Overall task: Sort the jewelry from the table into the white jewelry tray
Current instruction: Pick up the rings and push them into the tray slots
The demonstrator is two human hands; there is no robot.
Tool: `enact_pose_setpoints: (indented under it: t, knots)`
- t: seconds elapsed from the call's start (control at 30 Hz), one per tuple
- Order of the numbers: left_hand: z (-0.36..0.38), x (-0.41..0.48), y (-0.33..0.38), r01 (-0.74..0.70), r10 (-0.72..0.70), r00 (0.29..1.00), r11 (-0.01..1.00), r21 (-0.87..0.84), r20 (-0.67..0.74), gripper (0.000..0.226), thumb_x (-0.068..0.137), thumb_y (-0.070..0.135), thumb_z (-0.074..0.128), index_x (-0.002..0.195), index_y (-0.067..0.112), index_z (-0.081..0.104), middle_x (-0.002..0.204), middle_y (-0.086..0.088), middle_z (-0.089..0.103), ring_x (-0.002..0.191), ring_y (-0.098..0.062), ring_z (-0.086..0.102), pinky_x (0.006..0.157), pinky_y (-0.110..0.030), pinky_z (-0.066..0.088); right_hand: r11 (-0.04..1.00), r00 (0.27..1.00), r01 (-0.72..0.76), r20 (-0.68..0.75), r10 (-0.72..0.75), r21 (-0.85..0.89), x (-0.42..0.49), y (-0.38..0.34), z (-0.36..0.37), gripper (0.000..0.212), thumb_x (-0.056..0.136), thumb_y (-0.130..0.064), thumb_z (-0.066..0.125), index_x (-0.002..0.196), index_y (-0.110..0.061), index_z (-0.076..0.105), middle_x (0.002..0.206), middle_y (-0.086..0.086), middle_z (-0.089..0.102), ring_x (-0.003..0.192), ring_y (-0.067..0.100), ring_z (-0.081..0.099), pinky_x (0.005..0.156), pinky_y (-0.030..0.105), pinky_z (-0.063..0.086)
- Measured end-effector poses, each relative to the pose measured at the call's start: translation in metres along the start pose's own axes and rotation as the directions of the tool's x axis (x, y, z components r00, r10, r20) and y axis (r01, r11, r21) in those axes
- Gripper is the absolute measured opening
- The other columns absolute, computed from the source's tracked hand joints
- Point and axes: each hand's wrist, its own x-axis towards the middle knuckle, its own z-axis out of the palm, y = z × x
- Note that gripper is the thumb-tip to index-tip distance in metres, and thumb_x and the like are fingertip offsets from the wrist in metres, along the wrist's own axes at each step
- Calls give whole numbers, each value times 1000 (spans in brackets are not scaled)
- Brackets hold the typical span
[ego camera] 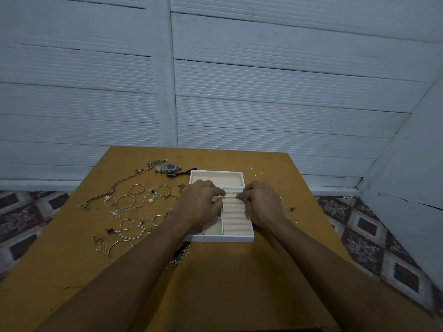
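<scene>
My left hand (201, 204) and right hand (261, 202) pinch a thin chain (231, 195) over the white jewelry tray (223, 237). It looks nearly empty; most pieces (127, 207) wait on the desk (215, 283).

The table (215, 271) looks like matt, yellow-brown painted wood, scuffed in spots. The tray (225, 238) has smooth white walls and a soft, peach, velvety lining. The watch (168, 167) and chain (129, 178) gleam like polished metal; the bead bracelet (134, 234) looks pearly. The wall (263, 92) is ribbed, matt white boarding.
</scene>
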Motion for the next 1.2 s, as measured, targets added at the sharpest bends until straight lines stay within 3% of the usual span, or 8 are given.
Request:
enact_pose_setpoints:
  t: [0.2, 0.3, 0.43, 0.67, 0.83, 0.97, 1.2]
  knots:
    - [2, 1, 13, -30, 30, 999, 999, 11, 24, 30, 93, 32, 52, 116, 24, 69, 112, 2, 66, 104, -16, 52, 82, -32, 40, 971, 999, -31, -23, 38, 238, -12, 13, -14, 26, 93, -28, 56, 114, -24, 71, 114, 0, 67, 105, 20, 56, 89, 43, 48]
    - [8, 0, 27, -66, 66, 997, 998, 15, 37, 29, 93, 33, 52, 115, 26, 69, 114, 3, 67, 109, -17, 50, 91, -36, 40, 953, 998, -55, 36, 46, 300, -27, 25, -25, 27, 93, -20, 55, 117, -21, 68, 116, -2, 66, 100, 14, 57, 87, 35, 51]
    - [15, -1, 55, -89, 85, 995, 994, 68, 60, 29, 94, 38, 49, 114, 30, 70, 120, 9, 63, 124, -15, 39, 98, -39, 28, 918, 990, -138, 68, 121, 372, -48, 49, -37, 23, 96, -19, 55, 114, -19, 69, 110, -4, 69, 94, 9, 61, 77, 21, 51]
    - [42, 3, 98, -84, 57, 978, 988, 129, 201, 33, 93, 46, 49, 113, 29, 70, 130, 5, 57, 135, -20, 30, 107, -46, 20, 916, 949, -311, 140, 284, 251, -84, 89, -41, 21, 93, -21, 54, 107, -22, 69, 104, -6, 68, 88, 7, 60, 79, 27, 53]
    - [53, 11, 115, -40, 0, 979, 979, 198, 202, 35, 91, 47, 50, 110, 26, 70, 119, 0, 60, 122, -21, 39, 100, -45, 26, 904, 935, -351, 153, 321, 243, -92, 93, -35, 11, 89, -29, 63, 98, -24, 67, 85, -10, 62, 78, 4, 56, 63, 21, 45]
    - [58, 17, 123, 27, -67, 981, 977, 212, 184, 35, 89, 50, 53, 107, 24, 68, 118, -2, 59, 120, -22, 40, 98, -45, 27, 908, 937, -347, 121, 327, 234, -90, 90, -31, 10, 86, -36, 66, 89, -26, 64, 78, -9, 61, 75, 8, 57, 67, 30, 50]
    - [62, 26, 126, 98, -153, 968, 960, 262, 199, 33, 88, 47, 60, 110, 24, 67, 124, -3, 59, 123, -24, 41, 100, -46, 26, 892, 925, -379, 140, 354, 245, -85, 87, -30, 4, 88, -27, 67, 86, -25, 64, 76, -11, 59, 76, 9, 57, 72, 32, 51]
